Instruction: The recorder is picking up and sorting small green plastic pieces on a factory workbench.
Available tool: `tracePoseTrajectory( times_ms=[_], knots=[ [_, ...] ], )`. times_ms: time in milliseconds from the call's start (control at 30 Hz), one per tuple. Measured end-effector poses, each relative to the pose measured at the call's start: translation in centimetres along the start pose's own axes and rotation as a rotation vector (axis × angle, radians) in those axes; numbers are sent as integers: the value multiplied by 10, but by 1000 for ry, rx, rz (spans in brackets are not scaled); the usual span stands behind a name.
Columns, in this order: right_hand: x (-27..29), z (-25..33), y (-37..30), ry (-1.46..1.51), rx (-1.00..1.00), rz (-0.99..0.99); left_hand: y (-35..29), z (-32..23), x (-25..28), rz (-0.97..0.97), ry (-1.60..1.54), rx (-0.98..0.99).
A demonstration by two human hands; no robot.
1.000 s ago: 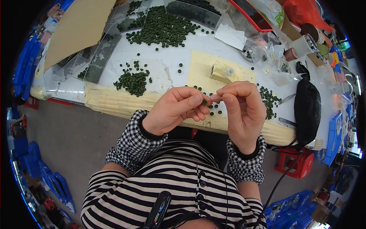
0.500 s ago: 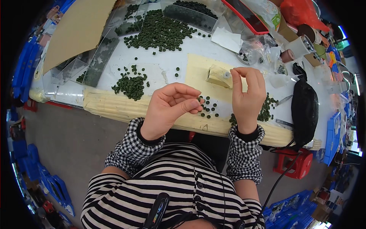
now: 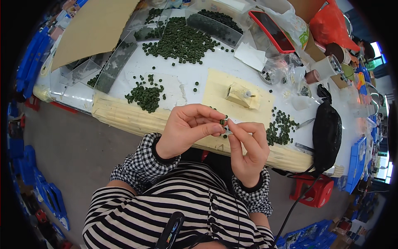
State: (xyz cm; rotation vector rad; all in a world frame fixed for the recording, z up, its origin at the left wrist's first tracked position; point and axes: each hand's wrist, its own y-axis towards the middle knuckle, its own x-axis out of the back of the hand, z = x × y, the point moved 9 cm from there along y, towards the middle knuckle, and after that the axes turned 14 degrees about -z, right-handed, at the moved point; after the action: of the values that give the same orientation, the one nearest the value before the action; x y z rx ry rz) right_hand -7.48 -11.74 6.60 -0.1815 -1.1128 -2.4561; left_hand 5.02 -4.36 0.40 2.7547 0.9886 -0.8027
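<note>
My left hand (image 3: 191,124) is closed, thumb and fingers bent together around a small dark green round piece (image 3: 223,122). Right beside it is my right hand (image 3: 250,150), its index fingertip at the piece and its thumb held apart, lower down. Nothing shows between that thumb and finger. A few more green pieces lie partly hidden behind the hands. Beyond them, a block wrapped in cream tape (image 3: 242,96) with a small metal post on top stands on a cream-coloured sheet (image 3: 215,83).
Green pieces lie in a small heap (image 3: 146,97), a large heap (image 3: 178,43) and a scatter (image 3: 281,128) at the right. Clear plastic trays (image 3: 215,29), cardboard (image 3: 89,33), a red-edged phone (image 3: 271,31) and a black pouch (image 3: 326,133) surround the work area.
My right hand has come down from the taped block to meet my left hand at the green piece. My left hand has shifted slightly. The whole view has tilted a little.
</note>
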Motion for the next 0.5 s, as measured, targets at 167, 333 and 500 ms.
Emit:
tracePoseTrajectory(
  times_ms=[167, 333, 500],
  knots=[
    [0, 2, -4, 13, 38, -14, -2, 0, -2, -27, 12, -25],
    [4, 3, -4, 17, 63, -30, -3, -3, -9, 5, 92, -115],
    [10, 2, -3, 26, 87, -48, -2, -2, -13, 40, 125, -137]
  ],
)
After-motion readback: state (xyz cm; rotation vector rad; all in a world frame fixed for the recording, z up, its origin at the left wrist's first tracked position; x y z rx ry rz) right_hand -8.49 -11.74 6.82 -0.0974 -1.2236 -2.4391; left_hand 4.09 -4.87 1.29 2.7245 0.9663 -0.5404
